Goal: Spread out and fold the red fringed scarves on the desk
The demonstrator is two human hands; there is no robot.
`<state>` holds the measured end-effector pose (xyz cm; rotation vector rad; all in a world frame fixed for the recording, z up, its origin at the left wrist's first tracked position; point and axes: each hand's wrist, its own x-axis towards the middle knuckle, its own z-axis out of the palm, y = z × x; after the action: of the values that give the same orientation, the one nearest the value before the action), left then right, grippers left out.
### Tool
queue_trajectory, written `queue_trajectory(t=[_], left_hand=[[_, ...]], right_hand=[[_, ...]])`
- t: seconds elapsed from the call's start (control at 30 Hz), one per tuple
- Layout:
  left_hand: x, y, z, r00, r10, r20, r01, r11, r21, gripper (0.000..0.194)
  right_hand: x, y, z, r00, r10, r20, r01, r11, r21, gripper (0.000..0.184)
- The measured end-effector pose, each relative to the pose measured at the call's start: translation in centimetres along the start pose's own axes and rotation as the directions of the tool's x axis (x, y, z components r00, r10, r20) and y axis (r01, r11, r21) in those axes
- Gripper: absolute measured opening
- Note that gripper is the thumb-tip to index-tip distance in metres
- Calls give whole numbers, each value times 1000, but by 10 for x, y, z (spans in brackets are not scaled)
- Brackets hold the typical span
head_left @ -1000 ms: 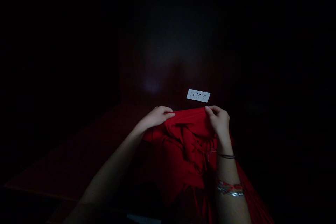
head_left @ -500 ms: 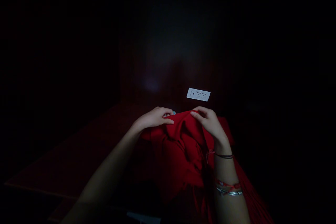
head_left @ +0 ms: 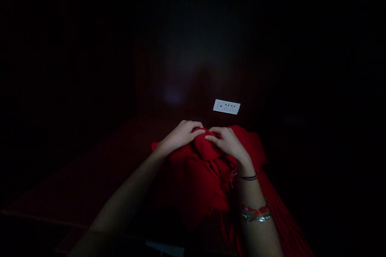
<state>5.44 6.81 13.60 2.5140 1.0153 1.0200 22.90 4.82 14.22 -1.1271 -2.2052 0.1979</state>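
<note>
A red fringed scarf (head_left: 196, 184) lies bunched on the dark surface in front of me, its long fringe trailing to the lower right. My left hand (head_left: 183, 134) pinches the scarf's upper edge between thumb and fingers. Close beside it, my right hand (head_left: 227, 142) grips the same edge, its thumb on the near side. Between the two hands the cloth is gathered in folds. The fingertips behind the cloth are partly hidden. Bracelets circle my right wrist and forearm.
A white wall socket panel (head_left: 226, 107) is set in the dark panel behind the scarf. The dark reddish tabletop (head_left: 75, 180) stretches to the left, with its front edge at lower left. A pale flat object (head_left: 165, 248) shows at the bottom. Deep shadow hides the sides.
My right hand has moved left, closer to my left hand, which has shifted slightly right. The scarf's edge, stretched between them before, is now gathered, and more red cloth shows behind my right hand.
</note>
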Motion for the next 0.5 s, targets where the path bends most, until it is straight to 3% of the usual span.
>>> queue_trajectory(t=[0.2,0.3,0.4,0.5], left_hand=[[-3,-25,-7,985,-145,90,139,988,73,16],[-2,-28,-7,990,-122,72,122,993,6,18],[-1,-20,-5,993,-73,89,78,996,-53,18],[1,-12,-3,995,-48,91,53,997,-58,20]], right_hand=[[-3,17,-11,951,165,-262,-127,980,154,20],[-9,24,-16,970,165,-177,-136,977,164,30],[-11,17,-14,999,37,-28,-34,993,113,53],[-7,4,-7,1000,0,28,-2,998,69,38]])
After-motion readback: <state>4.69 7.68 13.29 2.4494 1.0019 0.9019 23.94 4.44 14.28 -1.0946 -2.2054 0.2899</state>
